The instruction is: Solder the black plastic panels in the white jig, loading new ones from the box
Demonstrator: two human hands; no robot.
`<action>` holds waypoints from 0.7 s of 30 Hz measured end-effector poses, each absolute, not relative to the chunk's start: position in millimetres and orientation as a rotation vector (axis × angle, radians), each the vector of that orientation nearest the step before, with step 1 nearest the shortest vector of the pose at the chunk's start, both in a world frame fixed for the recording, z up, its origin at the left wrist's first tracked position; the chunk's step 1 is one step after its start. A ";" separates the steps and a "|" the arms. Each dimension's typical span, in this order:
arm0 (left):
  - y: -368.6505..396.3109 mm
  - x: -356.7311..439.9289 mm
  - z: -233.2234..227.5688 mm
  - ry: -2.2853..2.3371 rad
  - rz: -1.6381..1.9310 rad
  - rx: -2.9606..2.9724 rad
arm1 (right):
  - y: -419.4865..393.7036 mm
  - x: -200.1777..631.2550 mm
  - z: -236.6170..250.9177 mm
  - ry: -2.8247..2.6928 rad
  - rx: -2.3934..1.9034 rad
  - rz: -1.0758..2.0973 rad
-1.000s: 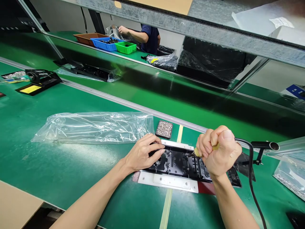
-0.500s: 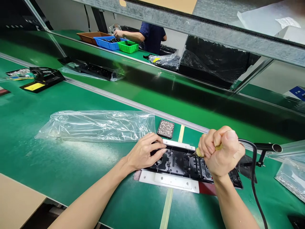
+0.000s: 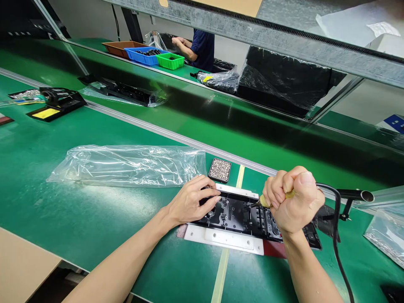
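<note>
My right hand (image 3: 293, 200) is closed in a fist around the yellow handle of a corded soldering iron (image 3: 262, 202). Its thin tip points down and left into a long black plastic housing (image 3: 235, 212), which has ribs and small posts inside. Whether the tip touches a post is too small to tell. At the housing's left end, my left hand (image 3: 194, 200) grips it with thumb and bent fingers, covering that corner. The housing lies between the white blocks of a fixture (image 3: 224, 240). Just beyond it sits a small black tray (image 3: 220, 170) full of tiny metal parts.
A clear plastic bag (image 3: 132, 166) lies left of the tray. At right are a metal tube holder (image 3: 353, 195) and a bag of metal parts (image 3: 386, 235). Another iron stand (image 3: 57, 103) is far left. Across the bench, a co-worker (image 3: 203, 50) sits near coloured bins (image 3: 170, 61).
The co-worker's arm has drawn back from the blue bin, toward the body. My hands, the soldering iron and the housing look the same.
</note>
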State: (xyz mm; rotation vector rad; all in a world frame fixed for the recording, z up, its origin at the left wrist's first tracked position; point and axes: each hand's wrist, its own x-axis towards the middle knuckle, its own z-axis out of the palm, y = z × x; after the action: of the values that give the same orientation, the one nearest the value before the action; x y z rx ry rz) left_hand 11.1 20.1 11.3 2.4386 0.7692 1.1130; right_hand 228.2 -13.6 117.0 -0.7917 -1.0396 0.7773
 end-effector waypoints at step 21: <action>19.9 11.7 12.2 0.763 1.117 2.431 | -13.7 228.5 117.6 -1.046 -0.798 0.777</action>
State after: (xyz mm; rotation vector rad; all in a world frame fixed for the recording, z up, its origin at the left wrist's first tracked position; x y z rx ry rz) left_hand 11.7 19.9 12.2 2.4312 0.7629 1.1173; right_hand 228.5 -13.7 117.6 -0.7978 -1.0458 0.7768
